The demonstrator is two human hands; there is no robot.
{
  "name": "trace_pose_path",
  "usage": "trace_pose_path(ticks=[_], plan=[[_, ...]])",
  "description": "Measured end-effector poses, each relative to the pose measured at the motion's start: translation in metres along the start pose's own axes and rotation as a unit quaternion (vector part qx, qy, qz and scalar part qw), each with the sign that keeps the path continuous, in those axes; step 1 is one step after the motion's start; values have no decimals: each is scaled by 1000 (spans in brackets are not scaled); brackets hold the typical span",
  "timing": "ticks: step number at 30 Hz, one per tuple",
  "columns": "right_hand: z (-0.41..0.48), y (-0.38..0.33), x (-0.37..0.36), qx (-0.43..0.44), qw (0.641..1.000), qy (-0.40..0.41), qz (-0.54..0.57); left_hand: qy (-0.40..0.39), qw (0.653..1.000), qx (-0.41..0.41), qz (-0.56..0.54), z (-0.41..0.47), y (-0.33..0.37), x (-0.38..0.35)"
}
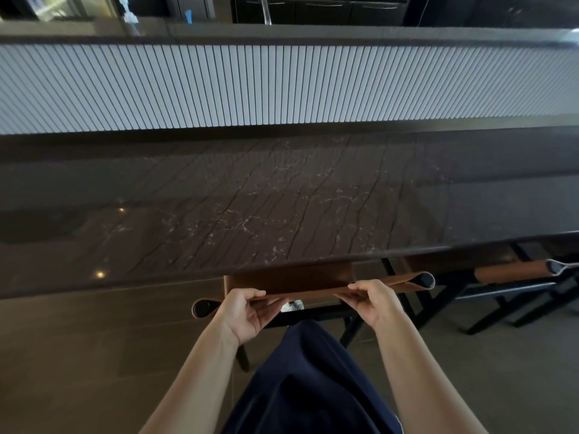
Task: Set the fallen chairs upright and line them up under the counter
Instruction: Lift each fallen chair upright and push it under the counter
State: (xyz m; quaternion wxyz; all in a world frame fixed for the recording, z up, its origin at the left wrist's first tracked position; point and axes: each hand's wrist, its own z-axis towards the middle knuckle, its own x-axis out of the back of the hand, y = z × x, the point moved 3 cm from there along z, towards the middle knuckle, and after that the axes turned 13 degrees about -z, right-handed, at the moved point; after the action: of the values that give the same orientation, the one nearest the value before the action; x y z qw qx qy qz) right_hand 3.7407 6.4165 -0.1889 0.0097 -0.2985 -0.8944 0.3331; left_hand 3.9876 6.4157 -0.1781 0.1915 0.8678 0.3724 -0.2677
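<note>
Chair (pixel 291 278), upright, stands at the near edge of the dark veined stone counter (pixel 250 198), its brown leather seat partly tucked beneath the overhang. Its backrest, a brown leather band (pixel 398 281), is slung between two black round-ended posts (pixel 202 307) and lies slightly askew to the counter edge. My left hand (pixel 247 314) pinches the band near its left post, fingers curled beneath the leather. My right hand (pixel 372 303) grips the band further along toward the right post in the same manner. Both arms reach forward over my dark blue garment (pixel 313 386). A second chair (pixel 513 274) of the same make stands upright to the right, near the first, also under the counter. Behind the countertop rises a white ribbed panel (pixel 282 86) topped by a higher dark ledge (pixel 344 34). Both chairs' black legs rest on a tiled floor (pixel 94 339).
</note>
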Motion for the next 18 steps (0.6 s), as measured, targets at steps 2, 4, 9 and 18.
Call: trace_pose_path(ticks=[2, 4, 9, 18], plan=[[-1, 0, 0, -3, 1000, 1, -7, 7, 1000, -2, 1, 0, 1, -1], [-3, 0, 1, -6, 1000, 0, -12, 11, 1000, -4, 0, -3, 1, -2], [-12, -2, 1, -16, 1000, 10, -7, 49, 998, -21, -23, -10, -3, -9], [-47, -10, 13, -31, 999, -23, -12, 83, 990, -106, -51, -37, -22, -19]])
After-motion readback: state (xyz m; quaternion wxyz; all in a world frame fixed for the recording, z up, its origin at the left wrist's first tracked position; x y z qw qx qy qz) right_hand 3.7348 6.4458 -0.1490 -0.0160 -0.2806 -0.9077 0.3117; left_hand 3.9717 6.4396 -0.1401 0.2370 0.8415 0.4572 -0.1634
